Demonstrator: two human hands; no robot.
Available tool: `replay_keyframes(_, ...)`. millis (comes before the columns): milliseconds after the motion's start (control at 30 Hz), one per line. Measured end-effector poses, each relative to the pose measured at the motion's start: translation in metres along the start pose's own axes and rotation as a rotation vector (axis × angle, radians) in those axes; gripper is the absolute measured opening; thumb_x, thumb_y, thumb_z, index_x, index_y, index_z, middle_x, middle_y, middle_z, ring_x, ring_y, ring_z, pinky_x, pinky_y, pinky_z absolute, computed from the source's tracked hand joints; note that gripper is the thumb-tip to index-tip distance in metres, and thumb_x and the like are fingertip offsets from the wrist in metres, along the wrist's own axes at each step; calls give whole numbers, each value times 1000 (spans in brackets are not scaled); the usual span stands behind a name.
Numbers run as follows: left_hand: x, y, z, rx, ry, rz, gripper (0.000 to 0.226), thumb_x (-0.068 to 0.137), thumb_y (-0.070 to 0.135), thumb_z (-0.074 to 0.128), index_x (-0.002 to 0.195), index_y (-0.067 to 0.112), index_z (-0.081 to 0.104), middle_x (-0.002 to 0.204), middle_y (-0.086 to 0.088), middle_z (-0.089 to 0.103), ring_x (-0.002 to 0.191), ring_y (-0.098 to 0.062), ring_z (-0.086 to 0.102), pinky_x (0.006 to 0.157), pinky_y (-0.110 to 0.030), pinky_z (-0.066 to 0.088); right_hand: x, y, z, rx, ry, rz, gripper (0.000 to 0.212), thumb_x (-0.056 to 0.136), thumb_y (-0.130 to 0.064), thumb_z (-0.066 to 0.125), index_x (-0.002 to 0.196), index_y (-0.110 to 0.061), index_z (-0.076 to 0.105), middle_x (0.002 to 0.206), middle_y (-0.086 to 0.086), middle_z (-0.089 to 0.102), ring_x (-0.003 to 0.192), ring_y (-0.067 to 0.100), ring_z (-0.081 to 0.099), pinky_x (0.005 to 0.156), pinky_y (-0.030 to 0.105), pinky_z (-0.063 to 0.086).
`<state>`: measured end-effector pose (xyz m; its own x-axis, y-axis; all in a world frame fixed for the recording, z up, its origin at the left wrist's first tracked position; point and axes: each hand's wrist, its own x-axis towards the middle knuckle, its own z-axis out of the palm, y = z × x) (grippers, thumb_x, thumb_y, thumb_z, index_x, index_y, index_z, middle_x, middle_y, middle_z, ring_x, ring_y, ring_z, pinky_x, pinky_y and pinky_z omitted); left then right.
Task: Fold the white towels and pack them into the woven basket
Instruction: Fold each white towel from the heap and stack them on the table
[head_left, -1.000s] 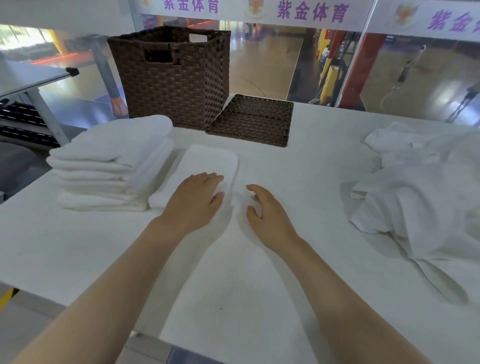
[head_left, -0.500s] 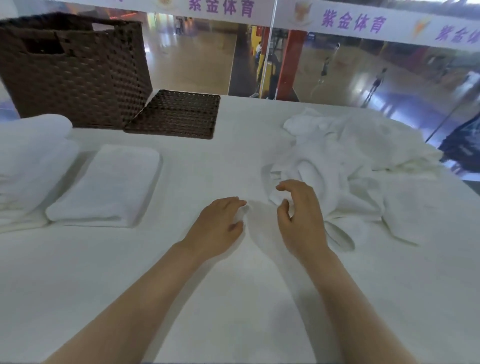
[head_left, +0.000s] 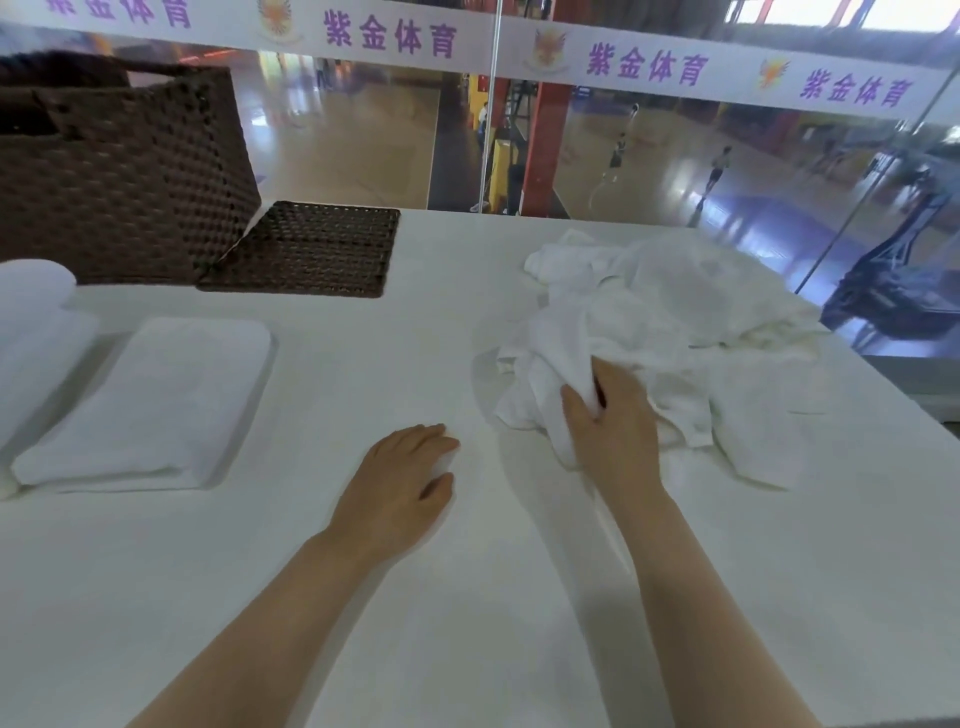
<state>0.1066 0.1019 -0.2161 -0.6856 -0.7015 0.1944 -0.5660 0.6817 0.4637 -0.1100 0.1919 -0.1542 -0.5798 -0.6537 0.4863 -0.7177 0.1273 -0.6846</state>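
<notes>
Down at the near edge, two bare forearms reach out over the flat white table (head_left: 467, 623). The left hand (head_left: 400, 480) lies palm-down on the tabletop, fingers loosely together and relaxed, holding nothing. Just to its right, the right hand (head_left: 610, 421) is in the crumpled heap of loose white towels (head_left: 649, 332), fingers and thumb curled around a bunched fold at the heap's near-left edge. Over on the left, a neatly folded white rectangular towel (head_left: 150, 402) lies flat, well apart from both hands, and beside it, at the frame's edge, sits a stack of folded white towels (head_left: 31, 322). Further back, the flat dark-brown woven lid (head_left: 311, 252) rests on the table, touching the tall dark-brown woven basket (head_left: 119, 176) at far left. Its inside is out of sight. Beyond the table, a glass wall (head_left: 675, 150) carries a white banner with purple characters (head_left: 389, 36).
</notes>
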Motion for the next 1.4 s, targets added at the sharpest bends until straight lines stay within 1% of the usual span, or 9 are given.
replay_keyframes(100, 0, 3, -8, -219, 55, -79, 49, 95, 44, 44, 141, 27, 48, 142, 14, 47, 129, 0, 40, 102, -5, 21, -21, -3, 19, -9, -108, -159, 40, 92, -18, 52, 131, -11, 57, 130, 6, 58, 123, 19, 49, 107, 23, 33)
replay_keyframes(200, 0, 7, -20, -595, 119, -167, 36, 100, 27, 52, 136, 30, 50, 135, 19, 54, 122, 5, 49, 101, -10, 37, -40, -12, 35, -10, -239, -324, 40, 92, -14, 49, 131, -16, 58, 125, 3, 54, 117, 19, 52, 104, 25, 39)
replay_keyframes(300, -3, 2, -31, -952, 139, -212, 43, 97, 48, 49, 137, 34, 49, 132, 19, 58, 121, 2, 54, 101, -23, 44, -59, -26, 50, 64, -369, -419, 40, 92, -7, 52, 130, -17, 61, 122, 0, 55, 111, 16, 55, 92, 30, 46)
replay_keyframes(433, -2, -13, -37, -1146, 170, -282, 64, 78, 58, 63, 137, 38, 48, 135, 13, 59, 122, -7, 57, 99, -31, 45, -72, -39, 64, 79, -571, -505, 47, 95, -14, 50, 141, -23, 50, 141, -7, 50, 130, 10, 46, 105, 29, 42)
replay_keyframes(733, 8, -36, -57, -1435, 689, -420, 36, 94, -6, 45, 116, 22, 55, 114, -6, 62, 100, -17, 62, 83, -27, 53, -55, -27, 48, -99, -495, -419, 62, 88, -48, 61, 143, -28, 42, 143, -11, 47, 132, 10, 41, 109, 29, 36)
replay_keyframes(900, 8, -48, -69, -1669, 808, -375, 43, 92, -7, 41, 126, 17, 52, 115, -6, 65, 100, -16, 65, 88, -28, 54, -20, 11, 51, -367, -407, -497, 41, 81, -27, 47, 118, -22, 66, 130, 8, 61, 116, 31, 58, 101, 44, 42)
replay_keyframes(1000, 8, -48, -68, -1590, 803, -397, 55, 88, -13, 36, 134, 14, 48, 120, -1, 65, 107, -15, 65, 88, -27, 54, 15, 11, 50, -304, -366, -286, 40, 91, -19, 46, 127, -18, 64, 136, 11, 58, 121, 33, 56, 103, 45, 43)
replay_keyframes(1167, 6, -47, -53, -1223, 680, -401, 61, 96, 1, 52, 150, 19, 30, 138, 6, 53, 120, -7, 58, 91, -28, 54, 56, 9, 58, -150, -416, 180, 60, 100, -29, 42, 155, -19, 20, 152, 11, 39, 134, 32, 41, 107, 38, 36)
replay_keyframes(1400, 12, -52, -63, -1909, 624, -454, 14, 93, 10, 52, 99, 15, 64, 109, -5, 69, 102, -18, 69, 86, -29, 56, 9, 3, 66, 275, -181, 430, 72, 91, -18, 61, 150, -19, 22, 144, 6, 42, 128, 24, 47, 103, 35, 42)
